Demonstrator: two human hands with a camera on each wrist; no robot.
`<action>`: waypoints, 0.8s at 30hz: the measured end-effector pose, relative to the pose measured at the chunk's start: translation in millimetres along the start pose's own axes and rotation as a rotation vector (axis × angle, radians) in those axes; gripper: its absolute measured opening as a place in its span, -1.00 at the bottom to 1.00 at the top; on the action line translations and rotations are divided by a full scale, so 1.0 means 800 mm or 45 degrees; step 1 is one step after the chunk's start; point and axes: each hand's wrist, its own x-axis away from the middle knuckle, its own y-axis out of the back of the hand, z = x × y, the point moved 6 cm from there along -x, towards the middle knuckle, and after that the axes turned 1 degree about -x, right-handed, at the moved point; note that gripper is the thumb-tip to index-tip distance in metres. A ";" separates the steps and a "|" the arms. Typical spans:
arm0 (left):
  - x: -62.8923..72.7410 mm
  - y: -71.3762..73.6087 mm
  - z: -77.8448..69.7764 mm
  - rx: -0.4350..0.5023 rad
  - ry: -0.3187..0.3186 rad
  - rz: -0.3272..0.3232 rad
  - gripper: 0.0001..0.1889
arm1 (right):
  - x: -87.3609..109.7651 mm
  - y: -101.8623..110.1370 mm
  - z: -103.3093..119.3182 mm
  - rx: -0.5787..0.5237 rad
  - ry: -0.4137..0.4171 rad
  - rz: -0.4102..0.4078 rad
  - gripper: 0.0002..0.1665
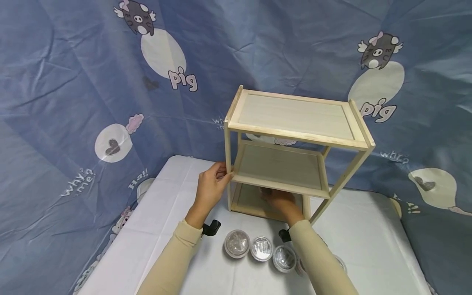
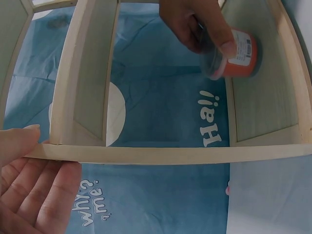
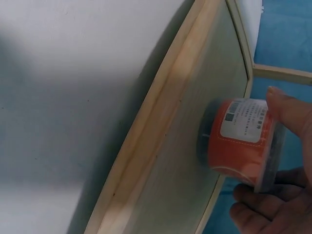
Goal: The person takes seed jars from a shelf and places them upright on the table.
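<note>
A small three-tier wooden shelf rack (image 1: 295, 116) stands on the white-covered table. My left hand (image 1: 211, 186) grips its front left post at the height of the middle shelf, thumb on one side and fingers on the other. My right hand (image 1: 279, 200) reaches in under the middle shelf, over the bottom shelf (image 1: 254, 201). It holds a round clear plastic tub (image 3: 239, 139) with an orange band and a white printed label. In the right wrist view the tub's base is at the bottom shelf's surface; whether it bears on it I cannot tell. The head view hides this tub.
Several round lidded tubs sit in front of the rack, among them a larger one (image 1: 237, 244), a smaller one (image 1: 262, 248) and another (image 1: 284, 258). My right sleeve (image 1: 317, 254) partly covers others. Blue printed cloth (image 1: 206, 53) hangs behind the rack.
</note>
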 end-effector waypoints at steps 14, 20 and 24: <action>-0.001 -0.003 0.001 0.000 -0.003 0.014 -0.77 | 0.021 0.000 -0.002 -0.099 0.008 0.053 0.01; -0.001 -0.001 -0.001 0.000 -0.026 0.005 -0.78 | 0.032 0.003 0.014 -0.113 0.145 0.021 0.06; -0.001 0.000 -0.001 -0.004 -0.020 0.005 -0.78 | 0.043 0.000 0.028 -0.093 0.214 0.020 0.01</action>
